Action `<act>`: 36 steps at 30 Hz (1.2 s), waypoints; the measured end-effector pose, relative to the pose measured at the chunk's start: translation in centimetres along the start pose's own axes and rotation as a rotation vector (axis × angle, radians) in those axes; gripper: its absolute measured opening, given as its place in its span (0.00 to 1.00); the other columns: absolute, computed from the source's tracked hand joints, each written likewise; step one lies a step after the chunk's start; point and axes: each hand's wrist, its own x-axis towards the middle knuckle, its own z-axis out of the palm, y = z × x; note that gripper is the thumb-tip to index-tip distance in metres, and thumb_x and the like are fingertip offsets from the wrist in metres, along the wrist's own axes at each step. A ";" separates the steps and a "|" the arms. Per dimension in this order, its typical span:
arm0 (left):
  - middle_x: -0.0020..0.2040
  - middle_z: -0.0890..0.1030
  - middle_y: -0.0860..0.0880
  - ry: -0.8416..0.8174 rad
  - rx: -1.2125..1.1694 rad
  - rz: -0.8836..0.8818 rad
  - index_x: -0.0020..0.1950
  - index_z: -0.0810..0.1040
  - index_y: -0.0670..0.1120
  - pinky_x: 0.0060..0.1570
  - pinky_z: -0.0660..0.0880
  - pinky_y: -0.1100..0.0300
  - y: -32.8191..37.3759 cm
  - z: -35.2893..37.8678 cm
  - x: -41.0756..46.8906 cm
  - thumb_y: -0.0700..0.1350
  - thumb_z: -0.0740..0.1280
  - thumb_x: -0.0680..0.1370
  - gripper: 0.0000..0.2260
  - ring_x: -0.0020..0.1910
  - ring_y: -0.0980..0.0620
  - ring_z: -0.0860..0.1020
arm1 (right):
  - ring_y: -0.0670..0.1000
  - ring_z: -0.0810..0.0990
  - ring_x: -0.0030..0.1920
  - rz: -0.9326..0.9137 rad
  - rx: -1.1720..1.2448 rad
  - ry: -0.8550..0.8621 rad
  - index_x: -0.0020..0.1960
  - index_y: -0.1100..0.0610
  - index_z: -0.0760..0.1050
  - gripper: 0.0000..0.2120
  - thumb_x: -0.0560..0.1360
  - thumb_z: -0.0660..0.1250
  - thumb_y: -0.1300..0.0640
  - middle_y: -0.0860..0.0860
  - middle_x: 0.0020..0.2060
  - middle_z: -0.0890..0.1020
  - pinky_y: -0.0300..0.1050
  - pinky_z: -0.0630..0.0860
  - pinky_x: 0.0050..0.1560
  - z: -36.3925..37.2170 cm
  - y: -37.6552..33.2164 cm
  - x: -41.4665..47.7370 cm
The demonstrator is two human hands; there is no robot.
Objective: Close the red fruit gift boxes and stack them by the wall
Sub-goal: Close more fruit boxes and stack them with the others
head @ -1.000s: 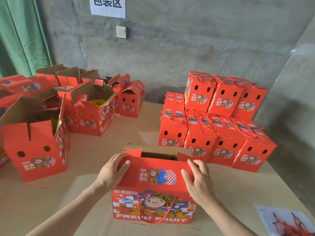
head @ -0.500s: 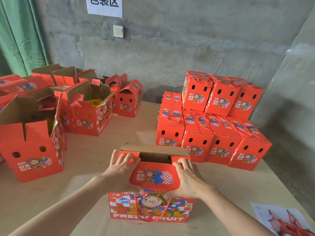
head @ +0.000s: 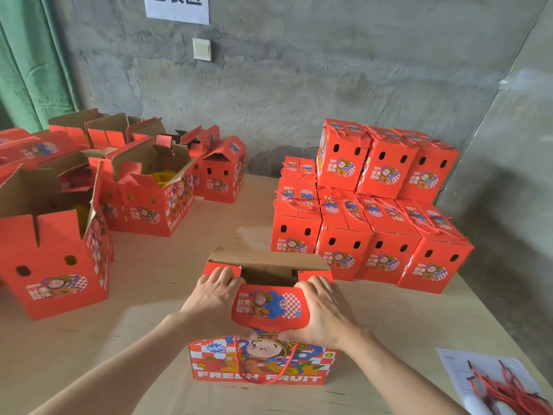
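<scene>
A red fruit gift box (head: 263,363) with a cartoon print and a red rope handle stands on the table right in front of me, its top still partly open at the back. My left hand (head: 214,301) and my right hand (head: 324,310) grip the near top flap (head: 269,307) by its two sides, fingers over it and thumbs under it, and the flap lies bent over the opening. Closed red boxes (head: 371,229) are stacked in two layers by the wall at the right.
Several open red boxes (head: 54,253) with raised cardboard flaps stand on the left of the plywood table (head: 155,283). A sheet of paper with red rope handles (head: 505,390) lies at the near right corner. The concrete wall (head: 299,85) runs behind.
Both hands slid from the box's upper front onto the near top flap and folded it down and forward over the opening. The camera dipped closer.
</scene>
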 end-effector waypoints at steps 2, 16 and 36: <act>0.63 0.64 0.54 0.012 0.003 0.003 0.71 0.59 0.56 0.66 0.60 0.55 0.0 0.1 -0.1 0.80 0.59 0.59 0.46 0.62 0.54 0.62 | 0.43 0.63 0.53 0.000 -0.005 0.001 0.63 0.48 0.64 0.49 0.54 0.59 0.17 0.44 0.52 0.66 0.44 0.66 0.60 0.2 0.1 0.0; 0.62 0.64 0.55 -0.014 -0.040 -0.004 0.69 0.63 0.56 0.65 0.59 0.56 0.1 0.2 0.2 0.80 0.60 0.58 0.45 0.61 0.54 0.62 | 0.43 0.63 0.52 -0.028 -0.044 -0.021 0.65 0.46 0.63 0.49 0.55 0.57 0.16 0.44 0.50 0.64 0.40 0.64 0.59 -0.6 -0.3 0.1; 0.49 0.77 0.45 0.310 -0.557 -0.325 0.57 0.75 0.41 0.47 0.70 0.56 0.9 -0.3 1.6 0.41 0.66 0.78 0.09 0.47 0.47 0.74 | 0.47 0.56 0.76 0.033 0.139 -0.014 0.72 0.50 0.66 0.18 0.83 0.52 0.51 0.48 0.74 0.63 0.32 0.41 0.69 0.2 0.3 0.8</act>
